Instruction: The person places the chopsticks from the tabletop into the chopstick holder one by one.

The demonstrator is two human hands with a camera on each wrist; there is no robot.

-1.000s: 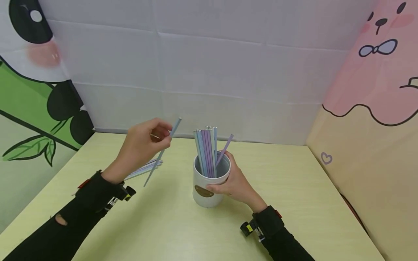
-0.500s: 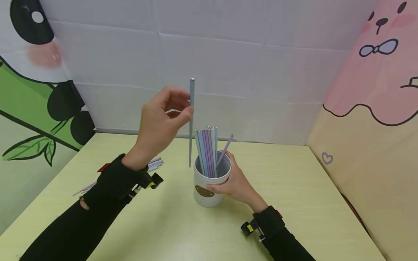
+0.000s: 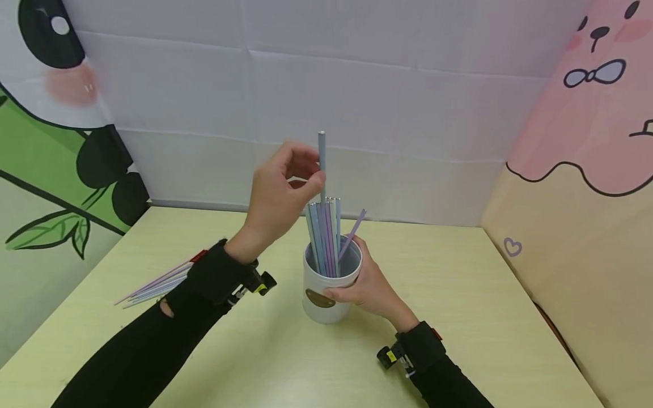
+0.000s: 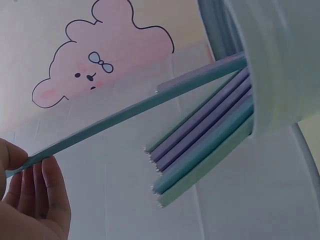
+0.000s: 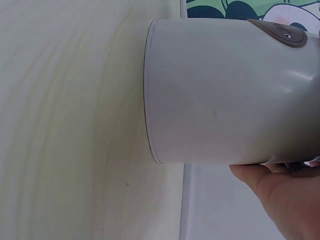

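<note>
A white cup (image 3: 326,292) stands upright on the yellow table (image 3: 459,317), holding several pastel pencils (image 3: 323,232). My right hand (image 3: 369,286) grips the cup's right side; the cup's wall (image 5: 220,90) fills the right wrist view, with my right hand (image 5: 280,195) under it. My left hand (image 3: 285,195) hovers just above and left of the cup, pinching a blue-grey pencil (image 3: 322,164) held upright, its lower end among the others in the cup. In the left wrist view the pencil (image 4: 125,115) runs from my fingers (image 4: 35,195) into the cup (image 4: 280,65).
A loose bundle of pastel pencils (image 3: 153,283) lies on the table at the left, partly behind my left sleeve. Cloth walls with cartoon prints close in the table at the back and both sides.
My left hand carried the pencil from the left up over the cup, turned it upright, and lowered its tip in among the other pencils. The right hand stayed on the cup.
</note>
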